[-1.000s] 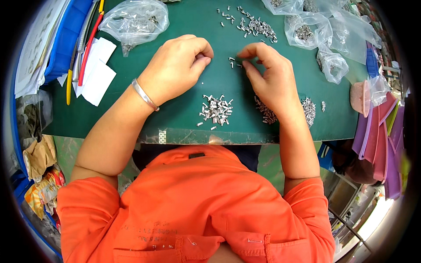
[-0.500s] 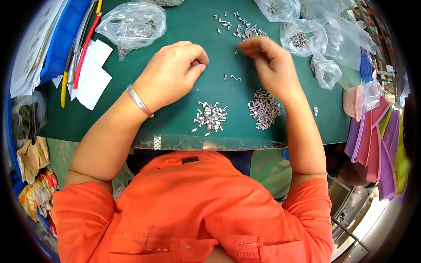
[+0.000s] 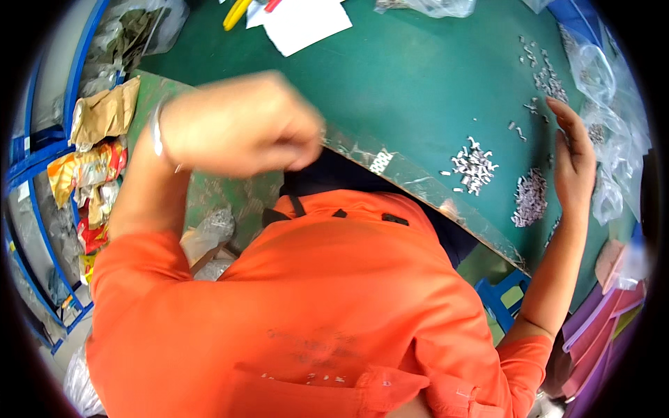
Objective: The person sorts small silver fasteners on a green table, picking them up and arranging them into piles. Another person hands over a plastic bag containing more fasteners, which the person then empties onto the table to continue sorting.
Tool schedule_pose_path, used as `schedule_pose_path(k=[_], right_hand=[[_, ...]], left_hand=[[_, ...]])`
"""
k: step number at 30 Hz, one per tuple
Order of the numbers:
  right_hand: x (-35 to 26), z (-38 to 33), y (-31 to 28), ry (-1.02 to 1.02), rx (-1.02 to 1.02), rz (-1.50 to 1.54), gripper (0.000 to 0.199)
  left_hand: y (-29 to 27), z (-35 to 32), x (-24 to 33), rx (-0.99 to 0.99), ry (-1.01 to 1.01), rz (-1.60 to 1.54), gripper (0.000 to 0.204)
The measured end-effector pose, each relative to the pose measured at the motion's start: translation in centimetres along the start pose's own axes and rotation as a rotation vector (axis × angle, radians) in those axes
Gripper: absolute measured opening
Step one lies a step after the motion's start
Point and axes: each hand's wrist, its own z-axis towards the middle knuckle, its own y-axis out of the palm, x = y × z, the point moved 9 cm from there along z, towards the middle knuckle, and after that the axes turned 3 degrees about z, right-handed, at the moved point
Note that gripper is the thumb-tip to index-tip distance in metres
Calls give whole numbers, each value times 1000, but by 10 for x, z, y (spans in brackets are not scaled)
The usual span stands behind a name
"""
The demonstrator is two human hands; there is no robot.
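Three groups of metal parts (image 3: pixel 474 168) lie on the desk (image 3: pixel 411 76): two heaped toward its front edge, one scattered farther back. Beside them is the right hand (image 3: pixel 575 161), thumb and fingers apart. The left hand (image 3: pixel 244 127), blurred, curls inward; whether it grips anything, I cannot tell.

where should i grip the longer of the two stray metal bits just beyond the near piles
Probably pinch the longer metal bit across its slim middle, coming down from the right: it lies stretched out on the green table, with the shorter bit close on its left.
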Motion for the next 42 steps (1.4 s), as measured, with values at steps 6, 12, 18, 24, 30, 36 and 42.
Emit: schedule_pose_path(k=[6,12,18,24,30,36,42], right_hand=[[-28,13,-7,-75,43,168,29],[-17,-8,-29,44,26,-27,23],[-52,-21,17,-236,-102,-83,27],[-41,-26,-12,2,216,20,20],[-44,-27,24,-38,176,-85,18],[-41,-26,3,-18,374,-116,20],[-35,-10,17,25,286,-179,19]], left_hand=[[137,-50,-74,-20,-298,-5,19],[139,-67,-60,-105,-344,-83,6],[21,0,21,211,13,-54,3],[-31,90,57,561,172,46,7],[-28,164,60,697,270,211,18],[-20,172,50,611,201,149,12],[-39,171,41,625,133,70,11]])
